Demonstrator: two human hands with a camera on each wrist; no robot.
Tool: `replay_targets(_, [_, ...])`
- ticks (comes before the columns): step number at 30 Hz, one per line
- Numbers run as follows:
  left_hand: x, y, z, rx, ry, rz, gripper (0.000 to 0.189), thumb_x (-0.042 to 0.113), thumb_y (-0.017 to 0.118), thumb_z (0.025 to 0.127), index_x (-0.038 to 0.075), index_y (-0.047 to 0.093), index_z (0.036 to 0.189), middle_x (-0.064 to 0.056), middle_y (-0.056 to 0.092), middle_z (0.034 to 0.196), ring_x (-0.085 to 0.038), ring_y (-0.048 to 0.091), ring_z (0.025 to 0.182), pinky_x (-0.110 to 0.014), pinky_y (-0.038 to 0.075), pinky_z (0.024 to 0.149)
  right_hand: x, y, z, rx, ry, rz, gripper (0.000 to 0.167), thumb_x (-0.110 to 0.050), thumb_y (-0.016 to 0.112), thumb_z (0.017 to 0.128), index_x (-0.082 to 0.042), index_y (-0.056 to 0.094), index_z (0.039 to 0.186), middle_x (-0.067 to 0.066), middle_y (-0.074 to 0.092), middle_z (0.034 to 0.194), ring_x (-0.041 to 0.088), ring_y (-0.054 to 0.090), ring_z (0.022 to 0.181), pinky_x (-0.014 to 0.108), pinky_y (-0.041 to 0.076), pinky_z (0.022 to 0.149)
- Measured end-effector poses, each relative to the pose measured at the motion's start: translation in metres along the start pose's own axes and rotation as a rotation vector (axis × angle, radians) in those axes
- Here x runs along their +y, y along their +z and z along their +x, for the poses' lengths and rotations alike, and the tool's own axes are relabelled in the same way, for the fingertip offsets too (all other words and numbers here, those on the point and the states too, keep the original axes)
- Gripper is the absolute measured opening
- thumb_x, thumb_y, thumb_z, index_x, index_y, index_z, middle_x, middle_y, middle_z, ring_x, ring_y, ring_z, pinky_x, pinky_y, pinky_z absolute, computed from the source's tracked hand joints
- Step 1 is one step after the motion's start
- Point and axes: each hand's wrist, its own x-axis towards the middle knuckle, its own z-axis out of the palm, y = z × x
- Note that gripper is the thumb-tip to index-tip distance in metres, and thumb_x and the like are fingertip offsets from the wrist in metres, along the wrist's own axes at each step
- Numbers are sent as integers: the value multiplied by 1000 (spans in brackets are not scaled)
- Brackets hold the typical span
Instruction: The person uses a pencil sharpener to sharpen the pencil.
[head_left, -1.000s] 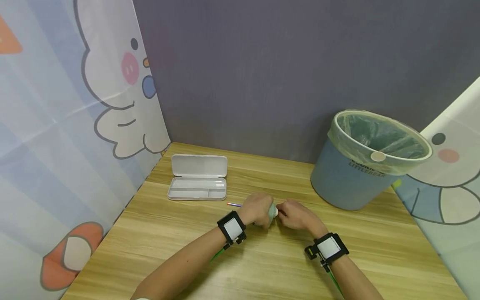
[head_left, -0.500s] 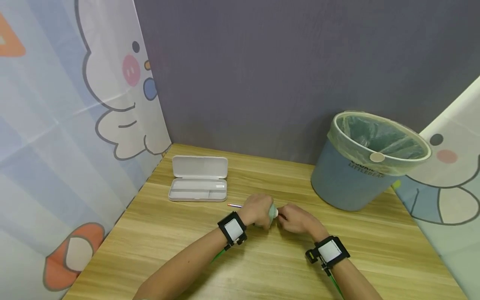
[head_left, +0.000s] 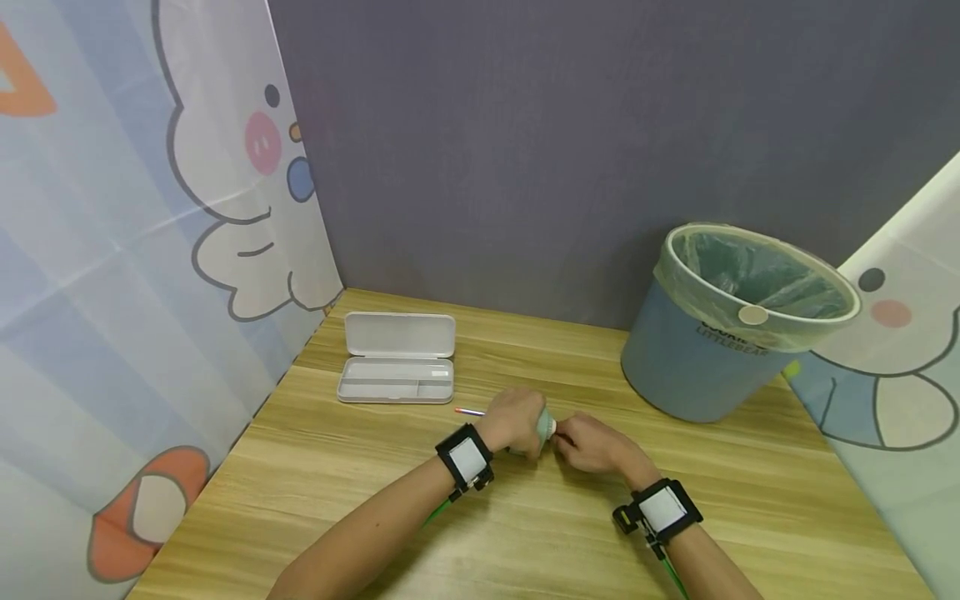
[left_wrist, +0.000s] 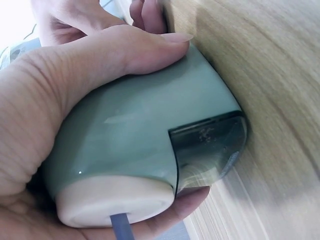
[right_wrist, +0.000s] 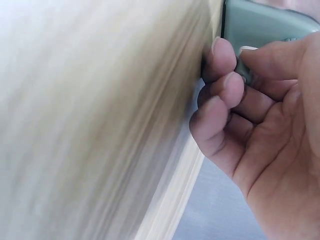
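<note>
A rounded green pencil sharpener [left_wrist: 125, 120] lies on the wooden table, its clear shavings window [left_wrist: 205, 150] facing the left wrist camera. My left hand [head_left: 514, 422] grips the body, thumb across the upper side and fingers beneath. A thin blue pencil [left_wrist: 121, 227] sticks out of the cream-coloured end; in the head view the pencil [head_left: 468, 411] shows an orange tip pointing left. At the sharpener's opposite end, my right hand [head_left: 596, 442] pinches the small crank handle [right_wrist: 243, 70] between thumb and curled fingers, which hide most of it.
An open white pencil case [head_left: 396, 390] with divided compartments stands at the back left. At the back right is a blue bin [head_left: 690, 358] lined with a clear bag. A grey wall [head_left: 480, 167] borders the table's far side.
My right hand has shifted slightly towards the table's front while pinching the crank handle. My left hand, the sharpener and the pencil stay in nearly the same place.
</note>
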Motion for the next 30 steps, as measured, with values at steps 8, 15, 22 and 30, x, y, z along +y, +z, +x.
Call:
replay_targets(8, [1,0,0,-4,-6,10,42,21,99,57,16,67,83,6,60,74,-12,55,64,-25,46,53,-5,4,-6,0,-38,27,29,-9,54,103,-14,61,75,-16,44,63,-4,39,53,18,36,53])
replay_targets(15, [-1,4,0,4,-8,26,41,19,100,55,15,67,80,6,60,72,-12,55,62,-26,45,52,-7,9,-12,-5,-54,136,28,-10,51,106,-14,65,82,-16,54,62,-4,46,51,18,40,52])
replay_targets(22, [0,3,0,2,-7,21,42,19,100,54,15,66,79,5,60,71,-13,55,62,-26,45,51,-8,8,-17,11,-88,158,27,-9,52,105,-13,67,83,-16,53,61,-6,44,51,17,40,52])
replay_targets(30, [2,1,1,-11,-19,22,40,19,99,56,15,66,78,5,60,72,-13,55,62,-26,46,50,-13,2,-21,-5,-66,196,26,-11,52,106,-14,68,86,-10,59,59,-4,47,50,17,40,51])
